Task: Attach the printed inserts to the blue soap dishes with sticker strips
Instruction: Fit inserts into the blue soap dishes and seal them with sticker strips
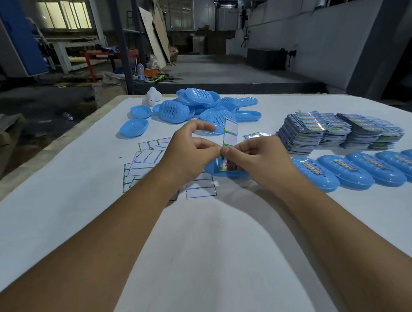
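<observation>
Two bare forearms reach over a table [61, 235] draped in white cloth, the left hand [188, 154] and right hand [260, 157] meeting fingertip to fingertip. Both pinch the lower end of a sticker strip [230, 133], a narrow white band with blue and green edging that stands nearly upright between them. The left index finger is raised; the other fingers curl inward. Directly beneath the hands lies a blue soap dish [227, 172], oval and glossy, with a printed insert [228, 165] resting on it, partly hidden by the right fingers. Just left of the hands, loose sticker sheets [141, 166] fan flat across the cloth. To the right, a row of finished dishes [358, 171], each oval shell bearing a colourful insert taped on top, runs toward the frame edge. Behind that row sit dense stacks of inserts [337, 130], their shiny printed faces up. Farther back, a heap of bare dishes [193, 106], smooth moulded plastic with slotted drain trays, is piled at the table's far edge beside a small white figure [153, 96].
</observation>
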{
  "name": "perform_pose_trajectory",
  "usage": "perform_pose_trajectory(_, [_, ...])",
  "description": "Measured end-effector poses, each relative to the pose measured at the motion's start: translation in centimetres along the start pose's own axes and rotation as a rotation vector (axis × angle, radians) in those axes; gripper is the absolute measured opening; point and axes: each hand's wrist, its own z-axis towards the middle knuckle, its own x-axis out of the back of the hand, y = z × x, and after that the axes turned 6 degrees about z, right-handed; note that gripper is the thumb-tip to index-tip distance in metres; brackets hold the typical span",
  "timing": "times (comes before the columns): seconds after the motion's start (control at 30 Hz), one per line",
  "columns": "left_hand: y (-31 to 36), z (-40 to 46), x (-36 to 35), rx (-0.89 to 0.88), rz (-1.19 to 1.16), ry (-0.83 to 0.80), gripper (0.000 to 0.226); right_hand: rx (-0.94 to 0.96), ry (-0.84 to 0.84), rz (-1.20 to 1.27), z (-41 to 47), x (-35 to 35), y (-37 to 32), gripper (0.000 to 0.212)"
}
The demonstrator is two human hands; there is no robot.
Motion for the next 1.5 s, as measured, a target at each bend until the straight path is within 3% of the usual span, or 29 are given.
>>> perform_pose_trajectory(0.17, [-0.3,0.0,-0.3,-0.011,-0.008,0.009,0.031,0.012,-0.002,0.005,0.1,0.0,-0.3,0.018])
perform_pose_trajectory(0.57, [-1.3,0.6,-0.4,-0.002,0.088,0.190,0.008,-0.004,-0.014,-0.006,-0.1,0.0,-0.7,0.026])
perform_pose_trajectory(0.9, [-1.5,1.3,0.8,0.052,0.130,0.304,0.022,-0.090,0.102,-0.126,0.2,0.8,-0.2,0.028])
perform_pose_trajectory(1.5, [-1.4,1.5,1.4,0.080,0.185,0.178,0.025,0.123,0.138,-0.583,0.6,1.4,0.7,0.028])
